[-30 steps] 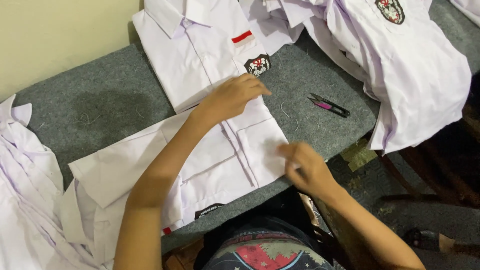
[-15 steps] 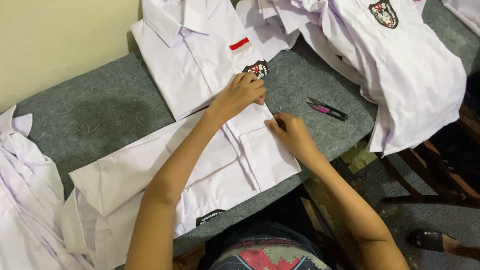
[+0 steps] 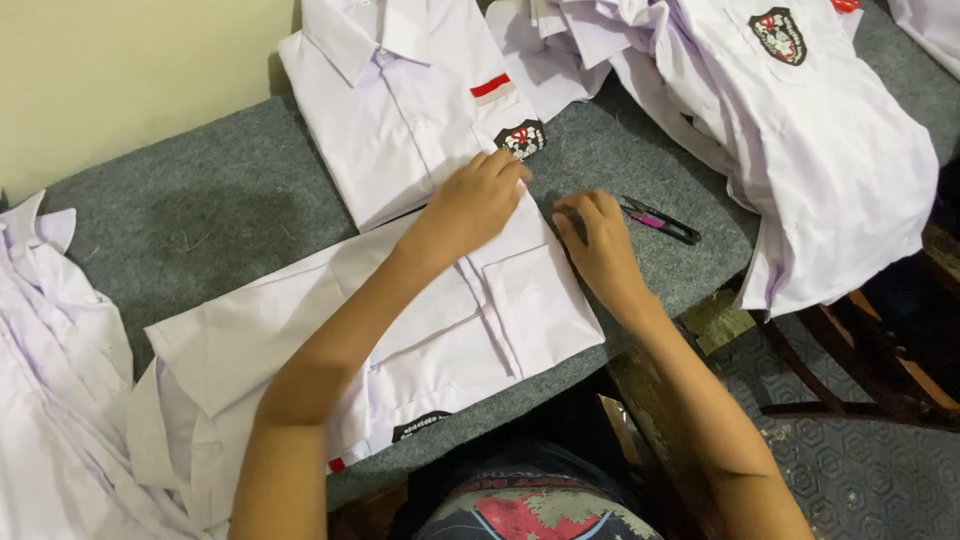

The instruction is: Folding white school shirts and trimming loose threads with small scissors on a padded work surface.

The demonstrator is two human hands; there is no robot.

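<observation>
Left hand (image 3: pixel 478 205) flat, open on white shirt (image 3: pixel 400 340) laid on grey table (image 3: pixel 220 210). Right hand (image 3: pixel 598 248) at shirt edge, pinch unclear. Light, limp cloth; best taken by folded edge.

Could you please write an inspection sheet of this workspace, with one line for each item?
Surface: grey felt-covered table, mostly covered by shirts.
Job's things: white shirt lying flat in front of the person, partly folded, a sleeve spread to the left.
Clutter: folded white shirt with a red and white patch and a badge; heap of white shirts on the right; more white shirts at the left edge; small black and pink cutting tool beside the right hand.
Hands: left hand pressed flat on the shirt; right hand at the shirt's right edge, fingers bent.
Cables: nothing seen.
Surroundings: pale yellow wall; wooden chair frame; patterned floor.
</observation>
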